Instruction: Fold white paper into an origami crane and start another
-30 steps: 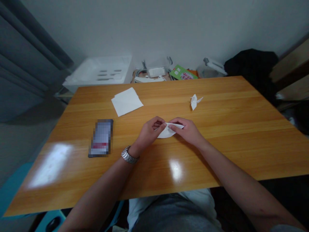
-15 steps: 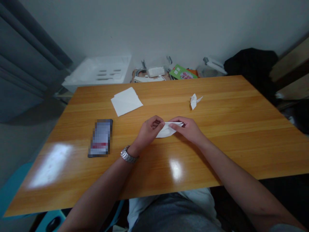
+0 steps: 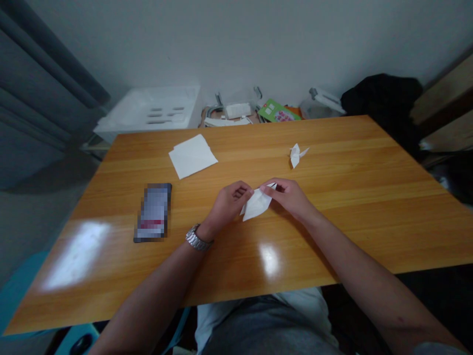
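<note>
A small folded piece of white paper (image 3: 255, 204) is held just above the wooden table (image 3: 332, 217) near its middle. My left hand (image 3: 228, 203), with a metal watch on the wrist, pinches the paper's left side. My right hand (image 3: 290, 197) pinches its upper right end. The paper hangs tilted, its lower point toward me. A finished white paper crane (image 3: 296, 154) stands on the table farther away to the right.
A stack of white paper squares (image 3: 192, 156) lies at the far left of the table. A phone (image 3: 153, 212) lies left of my hands. Behind the table are a white tray (image 3: 151, 111), a green box (image 3: 278, 111) and clutter. Dark clothing (image 3: 380, 98) lies at the right.
The folded paper has been turned from lying flat and level between my hands to a tilted position with one point hanging down. Both hands stayed at almost the same spot.
</note>
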The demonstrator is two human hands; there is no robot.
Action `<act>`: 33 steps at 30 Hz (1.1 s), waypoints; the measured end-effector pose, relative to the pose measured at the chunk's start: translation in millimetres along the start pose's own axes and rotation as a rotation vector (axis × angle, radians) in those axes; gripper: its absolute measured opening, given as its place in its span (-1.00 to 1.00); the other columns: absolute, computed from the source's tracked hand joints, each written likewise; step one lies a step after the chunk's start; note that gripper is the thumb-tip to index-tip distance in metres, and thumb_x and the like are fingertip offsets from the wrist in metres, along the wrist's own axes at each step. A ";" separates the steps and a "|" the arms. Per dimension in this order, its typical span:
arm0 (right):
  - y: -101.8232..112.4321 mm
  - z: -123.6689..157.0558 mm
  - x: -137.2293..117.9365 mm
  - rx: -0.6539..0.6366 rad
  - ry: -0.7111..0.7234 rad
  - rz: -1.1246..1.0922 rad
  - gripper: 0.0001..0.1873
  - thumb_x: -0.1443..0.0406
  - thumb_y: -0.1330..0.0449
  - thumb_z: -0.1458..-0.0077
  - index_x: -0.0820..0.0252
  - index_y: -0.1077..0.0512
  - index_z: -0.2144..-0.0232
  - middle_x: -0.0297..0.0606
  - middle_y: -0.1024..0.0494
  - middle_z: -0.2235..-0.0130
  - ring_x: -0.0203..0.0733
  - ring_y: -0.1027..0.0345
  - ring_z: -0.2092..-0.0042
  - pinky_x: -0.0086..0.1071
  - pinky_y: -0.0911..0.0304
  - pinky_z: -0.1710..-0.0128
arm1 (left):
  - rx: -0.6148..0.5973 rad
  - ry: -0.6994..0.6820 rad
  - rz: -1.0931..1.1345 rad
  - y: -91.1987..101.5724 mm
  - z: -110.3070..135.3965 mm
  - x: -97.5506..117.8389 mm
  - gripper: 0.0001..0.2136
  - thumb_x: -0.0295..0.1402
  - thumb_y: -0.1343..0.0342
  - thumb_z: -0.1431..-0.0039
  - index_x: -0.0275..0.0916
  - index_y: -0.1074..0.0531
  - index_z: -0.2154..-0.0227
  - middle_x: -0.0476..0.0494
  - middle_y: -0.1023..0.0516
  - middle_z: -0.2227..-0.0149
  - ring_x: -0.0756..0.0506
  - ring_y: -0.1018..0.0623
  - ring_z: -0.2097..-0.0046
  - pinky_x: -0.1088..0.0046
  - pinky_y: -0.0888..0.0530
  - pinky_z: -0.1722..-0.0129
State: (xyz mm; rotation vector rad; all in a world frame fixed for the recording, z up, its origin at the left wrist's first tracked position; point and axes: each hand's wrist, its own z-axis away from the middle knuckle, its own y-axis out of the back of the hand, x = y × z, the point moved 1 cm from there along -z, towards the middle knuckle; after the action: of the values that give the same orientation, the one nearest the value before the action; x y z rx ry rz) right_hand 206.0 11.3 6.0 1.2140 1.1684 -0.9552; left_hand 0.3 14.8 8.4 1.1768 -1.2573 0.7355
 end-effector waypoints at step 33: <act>0.0 -1.4 7.4 0.004 -0.029 -0.020 -0.62 0.00 -0.36 -0.07 0.18 -0.66 0.30 -0.22 -0.68 0.32 -0.15 -0.47 0.31 -0.31 -0.34 0.26 | -0.022 0.020 -0.021 0.3 -2.1 -4.4 -0.74 -0.14 -0.17 -0.27 -0.27 -0.50 0.32 -0.12 -0.61 0.35 -0.04 -0.56 0.33 0.49 -0.49 0.34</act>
State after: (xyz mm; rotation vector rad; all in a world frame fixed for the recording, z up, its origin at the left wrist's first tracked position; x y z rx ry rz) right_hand 207.1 13.1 -1.2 1.1901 1.1578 -0.9880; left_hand -0.3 17.7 4.5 1.1601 -1.2317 0.7150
